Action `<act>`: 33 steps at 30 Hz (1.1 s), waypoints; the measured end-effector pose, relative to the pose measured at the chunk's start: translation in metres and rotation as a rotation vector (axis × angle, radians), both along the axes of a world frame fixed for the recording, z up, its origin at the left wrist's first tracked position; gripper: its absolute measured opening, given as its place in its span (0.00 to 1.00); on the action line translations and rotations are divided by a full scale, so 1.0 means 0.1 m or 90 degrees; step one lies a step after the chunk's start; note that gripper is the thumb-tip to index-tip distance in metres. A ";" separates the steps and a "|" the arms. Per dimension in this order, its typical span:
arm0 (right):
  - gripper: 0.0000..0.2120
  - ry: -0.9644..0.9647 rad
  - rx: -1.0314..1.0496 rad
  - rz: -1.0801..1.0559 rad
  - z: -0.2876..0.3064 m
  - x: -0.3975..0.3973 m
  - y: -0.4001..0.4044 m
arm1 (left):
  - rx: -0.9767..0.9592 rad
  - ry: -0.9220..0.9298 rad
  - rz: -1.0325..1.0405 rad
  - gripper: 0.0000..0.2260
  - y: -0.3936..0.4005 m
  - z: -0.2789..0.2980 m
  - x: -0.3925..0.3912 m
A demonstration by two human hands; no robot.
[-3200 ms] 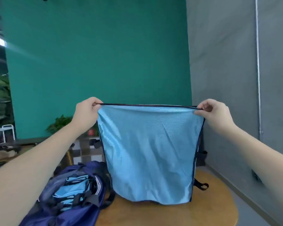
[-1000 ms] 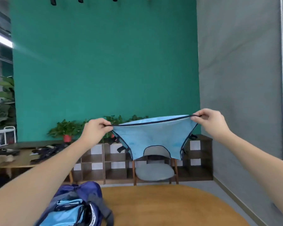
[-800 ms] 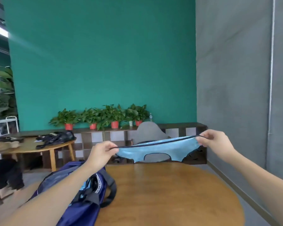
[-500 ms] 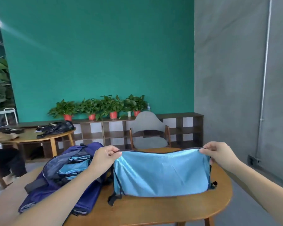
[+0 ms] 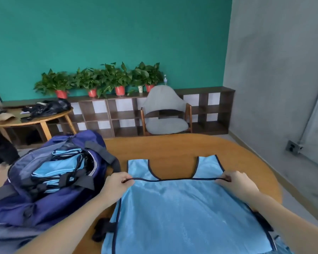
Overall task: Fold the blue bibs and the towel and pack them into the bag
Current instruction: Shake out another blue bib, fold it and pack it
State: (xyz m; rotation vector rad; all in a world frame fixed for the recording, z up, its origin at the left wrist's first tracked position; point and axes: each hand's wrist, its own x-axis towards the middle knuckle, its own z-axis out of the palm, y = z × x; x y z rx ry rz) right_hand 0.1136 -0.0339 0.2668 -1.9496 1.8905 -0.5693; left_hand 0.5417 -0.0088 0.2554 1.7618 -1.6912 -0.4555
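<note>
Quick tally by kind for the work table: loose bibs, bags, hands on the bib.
Loose blue bib on the table: 1
Navy bag: 1
Hands pinching the bib edge, left hand and right hand: 2
Total: 4

The bib (image 5: 182, 213) on the table (image 5: 165, 147) is shiny light blue, edged all round with a thin navy binding. The table is warm orange-brown wood. The bag (image 5: 50, 180) is deep violet-blue with dark grey straps (a greyer lining shows at its open mouth), and the folded bibs (image 5: 59, 169) inside are the same light blue with dark trim. The back wall (image 5: 106, 33) is teal, the side wall (image 5: 275, 70) plain grey. The plants (image 5: 103, 77) are green in red pots, and the chair (image 5: 163, 114) is pale grey.
</note>
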 end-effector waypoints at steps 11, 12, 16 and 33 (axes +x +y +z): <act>0.11 -0.151 -0.184 -0.005 0.12 -0.03 -0.33 | -0.093 0.242 -0.012 0.05 -0.16 0.29 0.02; 0.11 -0.162 -0.197 -0.010 0.15 0.00 -0.39 | -0.110 0.259 0.000 0.05 -0.22 0.34 0.02; 0.12 -0.140 -0.085 -0.015 -0.03 0.05 -0.62 | 0.035 0.165 -0.004 0.13 -0.44 0.11 0.12; 0.10 -0.100 -0.160 0.040 -0.16 0.12 -0.50 | -0.080 0.142 0.015 0.09 -0.24 -0.06 -0.02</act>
